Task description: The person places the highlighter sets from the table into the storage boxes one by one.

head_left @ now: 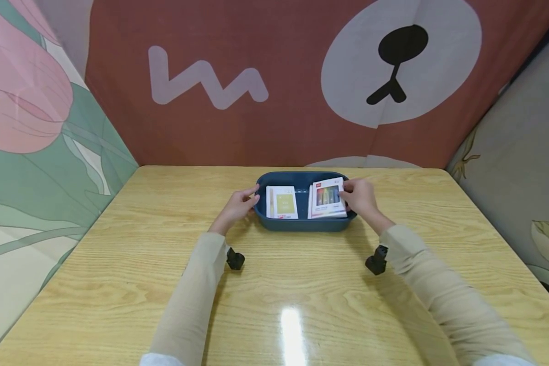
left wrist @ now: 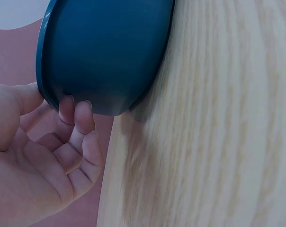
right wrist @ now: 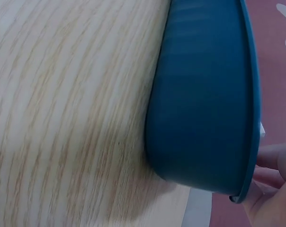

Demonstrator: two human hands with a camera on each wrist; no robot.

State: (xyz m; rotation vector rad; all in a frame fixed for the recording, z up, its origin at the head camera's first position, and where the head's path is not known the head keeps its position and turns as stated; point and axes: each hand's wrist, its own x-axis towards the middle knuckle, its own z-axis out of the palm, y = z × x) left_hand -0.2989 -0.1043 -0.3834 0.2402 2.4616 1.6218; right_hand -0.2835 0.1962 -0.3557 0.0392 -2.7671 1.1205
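A dark blue oval plastic basin (head_left: 302, 224) stands on the table. My left hand (head_left: 237, 207) grips its left end, with the thumb at the rim and curled fingers against the outer wall (left wrist: 105, 52). At the right end, my right hand (head_left: 361, 197) pinches the right edge of a white crayon box (head_left: 328, 209) printed with a row of coloured sticks. This box lies tilted inside the basin, over another white box that it mostly hides. On the basin's left side lies a white box with a yellow-green panel (head_left: 285, 203). The basin wall hides most right fingertips in the right wrist view.
The wooden table (head_left: 164, 295) carries the basin near its back edge. Behind it hangs a reddish-brown cloth (head_left: 238, 137) with a bear's muzzle, and floral cloths (head_left: 91, 132) flank the sides. A black wrist camera (head_left: 235, 259) sits at each cuff.
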